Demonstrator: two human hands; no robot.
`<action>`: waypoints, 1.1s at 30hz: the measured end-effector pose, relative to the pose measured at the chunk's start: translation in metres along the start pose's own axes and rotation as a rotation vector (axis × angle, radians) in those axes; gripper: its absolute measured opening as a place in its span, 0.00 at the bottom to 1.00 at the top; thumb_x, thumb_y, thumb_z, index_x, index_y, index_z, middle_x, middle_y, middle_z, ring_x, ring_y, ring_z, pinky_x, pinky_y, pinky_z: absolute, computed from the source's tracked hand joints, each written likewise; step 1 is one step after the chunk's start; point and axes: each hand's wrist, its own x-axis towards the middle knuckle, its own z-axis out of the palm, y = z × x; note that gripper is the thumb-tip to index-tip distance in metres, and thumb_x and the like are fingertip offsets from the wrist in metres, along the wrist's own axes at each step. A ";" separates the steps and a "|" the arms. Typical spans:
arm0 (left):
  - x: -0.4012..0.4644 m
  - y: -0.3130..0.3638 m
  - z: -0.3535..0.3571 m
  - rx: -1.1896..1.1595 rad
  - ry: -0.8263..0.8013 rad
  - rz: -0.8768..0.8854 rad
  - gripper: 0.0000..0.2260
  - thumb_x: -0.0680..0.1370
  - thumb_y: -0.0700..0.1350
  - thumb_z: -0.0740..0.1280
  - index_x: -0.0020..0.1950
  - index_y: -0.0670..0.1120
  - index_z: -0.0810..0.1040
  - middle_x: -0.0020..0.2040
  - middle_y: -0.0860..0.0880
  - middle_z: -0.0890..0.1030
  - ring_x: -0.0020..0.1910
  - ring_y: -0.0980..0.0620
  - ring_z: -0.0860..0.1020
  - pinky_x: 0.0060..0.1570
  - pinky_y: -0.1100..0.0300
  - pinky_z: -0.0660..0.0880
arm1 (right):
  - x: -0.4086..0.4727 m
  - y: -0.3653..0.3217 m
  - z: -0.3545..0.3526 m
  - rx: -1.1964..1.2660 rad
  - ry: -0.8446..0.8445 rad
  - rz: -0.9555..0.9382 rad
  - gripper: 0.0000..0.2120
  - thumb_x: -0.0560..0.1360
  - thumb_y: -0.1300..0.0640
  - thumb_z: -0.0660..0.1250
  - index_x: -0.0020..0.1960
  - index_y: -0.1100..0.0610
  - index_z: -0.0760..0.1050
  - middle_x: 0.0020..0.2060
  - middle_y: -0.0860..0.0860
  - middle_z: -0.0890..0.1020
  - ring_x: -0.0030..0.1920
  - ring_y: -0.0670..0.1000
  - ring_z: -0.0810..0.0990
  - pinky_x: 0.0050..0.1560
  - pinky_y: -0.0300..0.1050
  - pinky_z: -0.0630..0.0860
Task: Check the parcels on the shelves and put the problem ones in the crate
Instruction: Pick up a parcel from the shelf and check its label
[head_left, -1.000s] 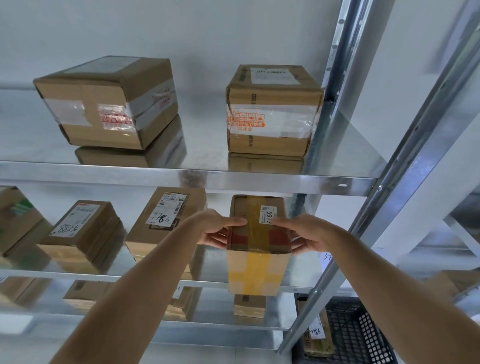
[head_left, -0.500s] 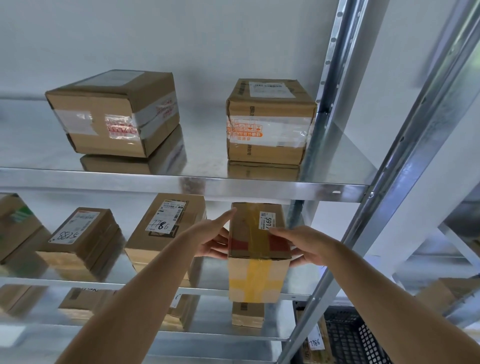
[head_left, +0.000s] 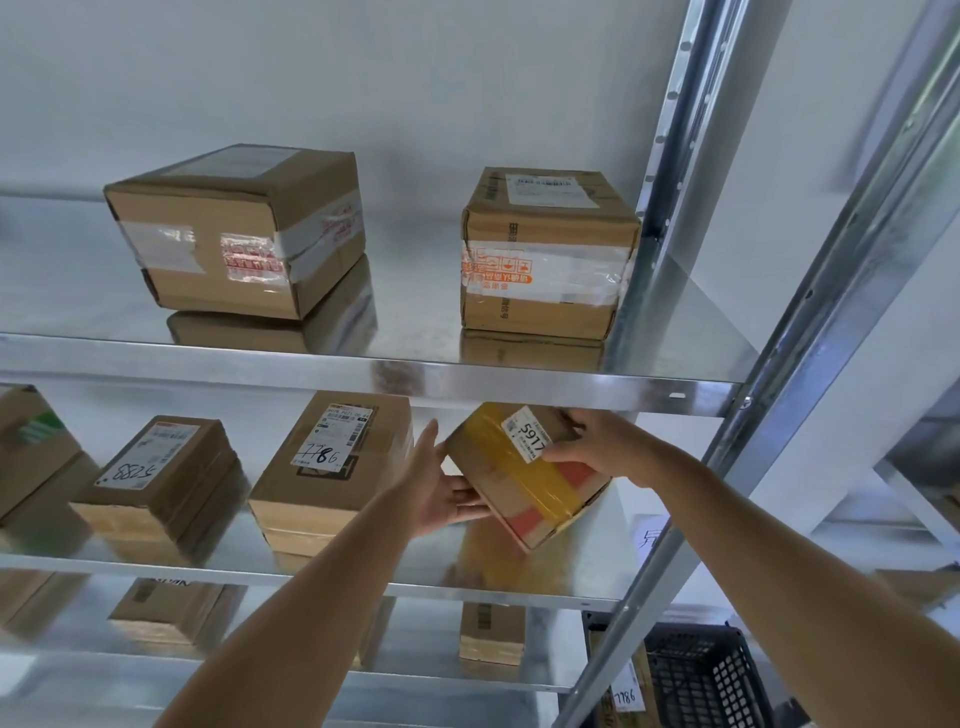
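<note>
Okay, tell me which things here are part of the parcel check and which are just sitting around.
Part of the job:
- yellow-taped parcel, held tilted off the shelf
- right hand, gripping it
- left hand, supporting it
- black crate

Sitting around:
- parcel marked 7786
- two top-shelf boxes
- shelf post
</note>
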 end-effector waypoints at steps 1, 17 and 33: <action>0.002 -0.005 -0.005 -0.013 0.014 -0.010 0.33 0.82 0.70 0.53 0.83 0.54 0.60 0.73 0.28 0.70 0.61 0.30 0.78 0.61 0.34 0.77 | 0.002 0.003 0.001 -0.103 -0.018 -0.029 0.22 0.76 0.51 0.75 0.68 0.48 0.73 0.60 0.48 0.82 0.57 0.53 0.83 0.56 0.49 0.84; 0.018 -0.041 -0.045 0.348 0.087 -0.205 0.37 0.84 0.68 0.52 0.80 0.39 0.64 0.75 0.36 0.73 0.74 0.36 0.70 0.77 0.42 0.63 | -0.006 0.083 0.089 -0.459 0.087 -0.175 0.27 0.79 0.54 0.71 0.75 0.40 0.70 0.80 0.47 0.53 0.80 0.59 0.54 0.78 0.64 0.64; 0.021 -0.046 -0.036 0.370 0.095 -0.113 0.31 0.84 0.65 0.54 0.79 0.45 0.67 0.73 0.44 0.75 0.73 0.42 0.72 0.74 0.46 0.66 | -0.021 0.089 0.102 0.642 0.192 0.257 0.27 0.85 0.36 0.48 0.63 0.47 0.81 0.50 0.48 0.89 0.49 0.50 0.88 0.50 0.47 0.84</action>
